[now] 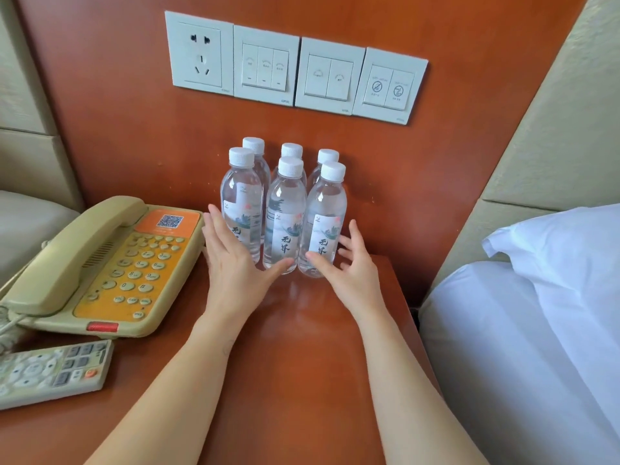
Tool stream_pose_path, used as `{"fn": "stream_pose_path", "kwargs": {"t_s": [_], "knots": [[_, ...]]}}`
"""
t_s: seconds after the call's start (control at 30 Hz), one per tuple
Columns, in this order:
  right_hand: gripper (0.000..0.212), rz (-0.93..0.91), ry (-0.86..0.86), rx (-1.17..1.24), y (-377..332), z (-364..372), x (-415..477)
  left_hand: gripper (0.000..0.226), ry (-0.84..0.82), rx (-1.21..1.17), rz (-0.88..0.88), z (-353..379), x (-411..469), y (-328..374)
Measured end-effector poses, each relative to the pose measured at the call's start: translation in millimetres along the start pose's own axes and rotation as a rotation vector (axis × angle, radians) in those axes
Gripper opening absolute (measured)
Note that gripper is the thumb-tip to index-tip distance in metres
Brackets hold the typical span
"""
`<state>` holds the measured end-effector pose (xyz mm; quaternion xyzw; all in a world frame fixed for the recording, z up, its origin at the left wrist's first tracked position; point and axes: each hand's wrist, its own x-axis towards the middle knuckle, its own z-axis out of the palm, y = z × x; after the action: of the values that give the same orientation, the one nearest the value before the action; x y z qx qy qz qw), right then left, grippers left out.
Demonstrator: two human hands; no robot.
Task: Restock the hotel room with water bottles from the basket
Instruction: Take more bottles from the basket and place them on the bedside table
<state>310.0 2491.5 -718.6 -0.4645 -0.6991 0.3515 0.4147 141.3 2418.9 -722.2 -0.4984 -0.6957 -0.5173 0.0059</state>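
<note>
While your left hand point(231, 260) and right hand point(352, 266) flank the six water bottles point(285, 213), fingers spread and gripping nothing, the bottles stand in two rows on the nightstand point(302, 347) by the wall panel point(117, 146), so you seem to be tidying; next, nudge evenly, toppling none.

Glossy wooden nightstand point(302, 380); matching wall panel point(100, 112); white switch plates point(295, 67); padded headboards point(553, 146).

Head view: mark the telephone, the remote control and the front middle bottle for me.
telephone point(134, 276), head view, on its orange keypad panel.
remote control point(53, 374), head view, on its button face.
front middle bottle point(286, 238), head view, on its white label.
</note>
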Motion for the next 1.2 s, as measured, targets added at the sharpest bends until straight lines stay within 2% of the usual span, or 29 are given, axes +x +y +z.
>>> {"fn": "stream_pose_path", "kwargs": {"t_s": [0.13, 0.27, 0.37, 0.5, 0.63, 0.8, 1.0, 1.1, 1.2], "knots": [[0.130, 0.009, -0.186, 0.050, -2, -8, 16, 0.154, -0.070, -0.134, -0.016, -1, 9, -9], [0.099, -0.065, -0.292, 0.062, -4, 2, 23, 0.146, -0.074, -0.192, -0.032, 4, 15, -13], [0.107, -0.055, -0.251, 0.066, -5, 13, 25, 0.136, -0.066, -0.190, -0.015, 6, 15, -13], [0.116, -0.069, -0.206, 0.028, -3, 17, 28, 0.134, -0.061, -0.166, -0.032, 10, 17, -15], [0.108, -0.099, -0.132, -0.040, 3, 18, 30, 0.139, -0.095, -0.144, -0.073, 12, 18, -15], [0.094, -0.144, -0.125, -0.024, 5, 17, 29, 0.138, -0.118, -0.105, -0.067, 8, 15, -10], [0.101, -0.145, -0.128, -0.017, 8, 17, 30, 0.137, -0.106, -0.119, -0.031, 8, 13, -10], [0.110, -0.133, -0.143, 0.030, 7, 16, 31, 0.133, -0.061, -0.192, -0.022, 5, 16, -11], [0.117, -0.104, -0.198, 0.110, 7, 14, 32, 0.127, -0.060, -0.376, -0.095, -3, 26, -15]]}}
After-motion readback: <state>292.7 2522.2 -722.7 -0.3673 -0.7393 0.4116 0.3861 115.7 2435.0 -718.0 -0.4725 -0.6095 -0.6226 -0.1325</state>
